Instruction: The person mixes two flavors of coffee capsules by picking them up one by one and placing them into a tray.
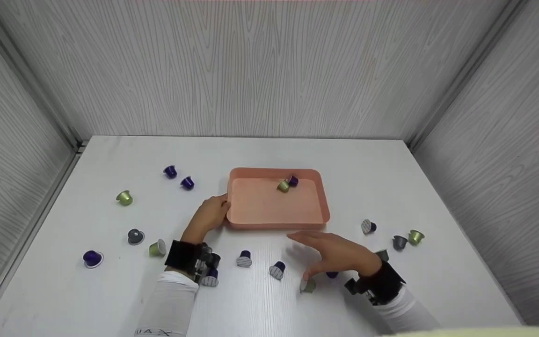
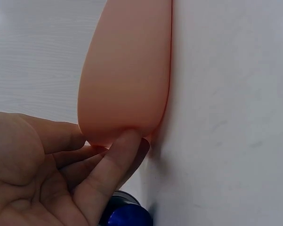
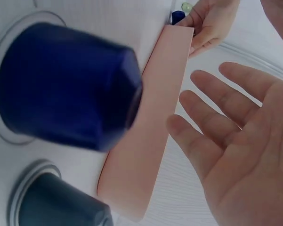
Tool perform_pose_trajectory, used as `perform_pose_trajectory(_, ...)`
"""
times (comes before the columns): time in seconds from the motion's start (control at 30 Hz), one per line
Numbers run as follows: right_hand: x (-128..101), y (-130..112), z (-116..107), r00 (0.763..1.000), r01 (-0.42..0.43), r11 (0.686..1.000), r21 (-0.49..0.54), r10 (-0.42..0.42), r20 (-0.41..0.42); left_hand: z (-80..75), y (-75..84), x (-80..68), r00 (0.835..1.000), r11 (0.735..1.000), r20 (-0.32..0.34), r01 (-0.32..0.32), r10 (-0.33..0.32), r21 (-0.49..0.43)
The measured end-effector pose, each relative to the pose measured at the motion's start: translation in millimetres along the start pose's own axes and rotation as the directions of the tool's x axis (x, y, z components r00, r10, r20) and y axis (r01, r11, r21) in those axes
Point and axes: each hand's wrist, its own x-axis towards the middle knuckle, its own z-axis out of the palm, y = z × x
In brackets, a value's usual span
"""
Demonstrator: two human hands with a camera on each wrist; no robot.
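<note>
A shallow pink tray (image 1: pixel 276 226) lies on the white table with a green coffee capsule (image 1: pixel 283 186) and a purple capsule (image 1: pixel 293 181) inside, near its back. My left hand (image 1: pixel 210 216) grips the tray's left side, thumb and fingers at its wall (image 2: pixel 125 80). Just in front of the tray, my right hand (image 1: pixel 339 252) is held with straight, spread fingers and a bare palm (image 3: pixel 254 150). Below its thumb lies a green and white capsule (image 1: pixel 308 285). A blue capsule (image 3: pixel 66 87) looms large in the right wrist view, beside a dark teal one (image 3: pixel 59 202).
Several capsules are scattered left of the tray, including a purple one (image 1: pixel 92 258) and a grey one (image 1: pixel 135 236). Two white-lidded capsules, one (image 1: pixel 244 259) and another (image 1: pixel 277 270), lie in front. To the right are a grey capsule (image 1: pixel 399 242) and a green one (image 1: pixel 416 237). Panels enclose the table.
</note>
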Motion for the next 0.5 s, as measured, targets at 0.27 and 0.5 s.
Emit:
perform_pose_trajectory(0.27,-6.3,-6.9,6.5,0.997,0.009,1.000,-0.005,-0.009,0.074,1.5,0.1,1.0,1.000,1.000,0.011,0.026,-0.026,-0.010)
perform_pose_trajectory(0.5,-7.8,-6.9,13.0,0.997,0.044,0.999,-0.027,-0.041,0.071,1.3,0.0,2.4,0.999,0.999,0.022,0.039,-0.039,-0.006)
